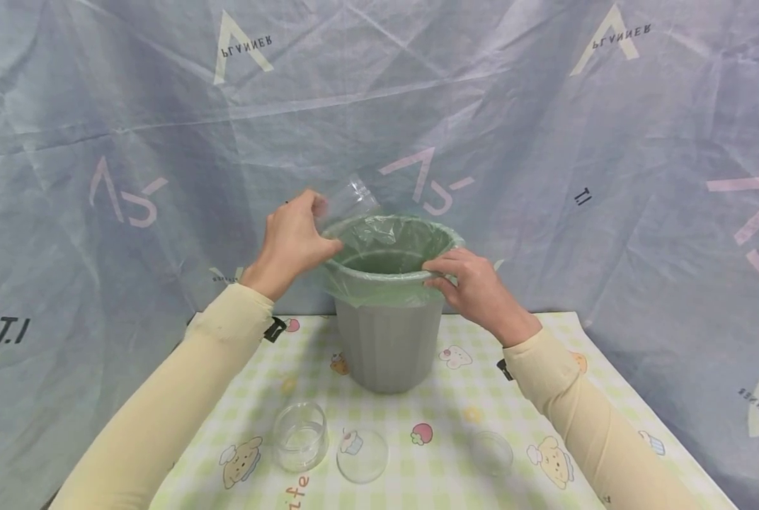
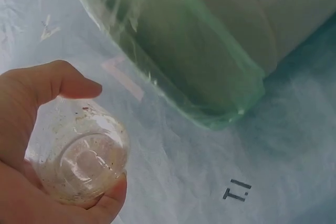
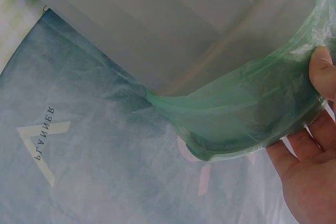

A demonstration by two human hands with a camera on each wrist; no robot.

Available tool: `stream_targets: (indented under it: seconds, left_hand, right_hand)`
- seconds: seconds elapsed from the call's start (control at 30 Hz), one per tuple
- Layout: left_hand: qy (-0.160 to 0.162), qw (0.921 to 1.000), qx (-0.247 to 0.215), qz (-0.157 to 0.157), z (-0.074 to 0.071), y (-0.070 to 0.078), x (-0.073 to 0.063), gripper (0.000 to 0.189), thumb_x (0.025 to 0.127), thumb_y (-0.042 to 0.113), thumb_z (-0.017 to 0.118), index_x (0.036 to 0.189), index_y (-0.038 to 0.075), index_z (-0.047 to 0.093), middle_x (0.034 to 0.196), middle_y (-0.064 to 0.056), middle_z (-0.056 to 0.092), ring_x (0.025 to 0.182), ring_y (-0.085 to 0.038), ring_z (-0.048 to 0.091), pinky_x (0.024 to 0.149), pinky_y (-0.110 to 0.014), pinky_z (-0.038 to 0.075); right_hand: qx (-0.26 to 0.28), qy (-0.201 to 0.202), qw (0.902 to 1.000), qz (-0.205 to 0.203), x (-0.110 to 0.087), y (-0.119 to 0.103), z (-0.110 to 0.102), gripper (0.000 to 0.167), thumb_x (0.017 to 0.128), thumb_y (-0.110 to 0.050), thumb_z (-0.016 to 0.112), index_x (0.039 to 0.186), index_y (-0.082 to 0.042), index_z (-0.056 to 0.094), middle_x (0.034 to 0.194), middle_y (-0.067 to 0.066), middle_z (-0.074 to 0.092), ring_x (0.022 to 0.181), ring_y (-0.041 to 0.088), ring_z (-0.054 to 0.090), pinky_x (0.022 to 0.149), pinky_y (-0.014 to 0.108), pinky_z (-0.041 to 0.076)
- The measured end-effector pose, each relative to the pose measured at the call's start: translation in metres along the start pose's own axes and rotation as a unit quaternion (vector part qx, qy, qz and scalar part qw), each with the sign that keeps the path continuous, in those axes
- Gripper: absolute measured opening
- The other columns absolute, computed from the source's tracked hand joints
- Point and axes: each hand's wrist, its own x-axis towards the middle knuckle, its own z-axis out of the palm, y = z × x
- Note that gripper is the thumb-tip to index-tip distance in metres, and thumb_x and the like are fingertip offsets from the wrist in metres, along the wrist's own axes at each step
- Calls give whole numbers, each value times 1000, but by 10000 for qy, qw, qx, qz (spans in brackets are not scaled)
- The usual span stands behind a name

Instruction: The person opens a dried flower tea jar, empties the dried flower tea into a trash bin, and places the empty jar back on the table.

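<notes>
My left hand (image 1: 295, 237) grips a clear cup-like container (image 1: 352, 197) by its side, tipped over the far left of the bin's mouth. Small brownish specks cling to the inside of this container (image 2: 89, 153) in the left wrist view. The grey trash bin (image 1: 389, 347) stands upright on the table, lined with a thin green bag (image 1: 379, 287) folded over its rim. My right hand (image 1: 478, 287) pinches the rim and bag at the bin's near right, thumb (image 3: 321, 72) outside and fingers over the edge.
On the checked tablecloth (image 1: 258, 397) stands a clear round jar (image 1: 299, 439) at front left. Beside it lies a clear round lid (image 1: 362, 457); another small clear disc (image 1: 491, 453) lies further right. A grey-blue cloth (image 1: 513, 127) hangs behind the bin.
</notes>
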Motion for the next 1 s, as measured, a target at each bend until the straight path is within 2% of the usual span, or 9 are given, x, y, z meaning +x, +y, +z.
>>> stream_targets:
  seconds: [0.1,0.23,0.4,0.6,0.7,0.87,1.0]
  left_hand:
    - [-4,9997,-223,-129,0,0,-8,67,73,26,81,134,11,58,127,-6,68,110,-30,62,110,-53,36]
    - [12,9991,-391,-150,0,-1,-18,66,73,28,79,134,14,58,126,-3,69,106,-28,62,108,-54,36]
    - [-13,9975,-651,-260,1,-1,-30,68,74,29,81,136,15,56,127,0,70,111,-27,62,108,-53,36]
    - [79,9948,-955,-358,3,-2,-45,70,76,28,83,139,17,54,126,-2,70,112,-28,63,95,-50,47]
    - [188,9913,-1260,-319,5,-4,-53,71,77,27,84,139,19,52,124,-3,70,109,-26,65,88,-48,51]
    - [260,9839,-1741,-291,8,-8,-66,70,77,25,86,138,20,51,121,0,71,103,-22,67,81,-44,53]
    - [183,9823,-1836,-333,11,-8,-78,70,78,26,85,138,19,50,120,2,71,102,-22,67,81,-44,53]
  right_hand:
    - [9,-39,10000,-55,0,1,-1,29,87,-9,82,116,-6,78,104,7,75,100,24,68,85,40,57]
    - [29,-100,9999,-120,1,2,-3,29,87,-7,82,116,-5,77,103,7,75,98,24,68,84,41,58]
    - [58,-154,9998,-124,1,2,-6,29,86,-6,83,115,-6,77,101,5,74,97,22,68,81,38,57]
    - [181,-181,9996,-85,2,0,-7,28,87,-6,83,114,-7,77,102,3,74,96,20,68,81,38,57]
    - [209,-183,9996,-71,3,-1,-7,28,87,-7,83,114,-9,77,103,2,74,97,19,68,81,39,57]
    - [160,-192,9997,-29,3,-2,-7,27,89,-9,81,116,-11,77,105,1,73,99,19,67,84,41,57]
    - [61,-216,9997,24,1,-3,-6,28,90,-12,80,118,-11,75,108,1,72,101,18,68,88,41,57]
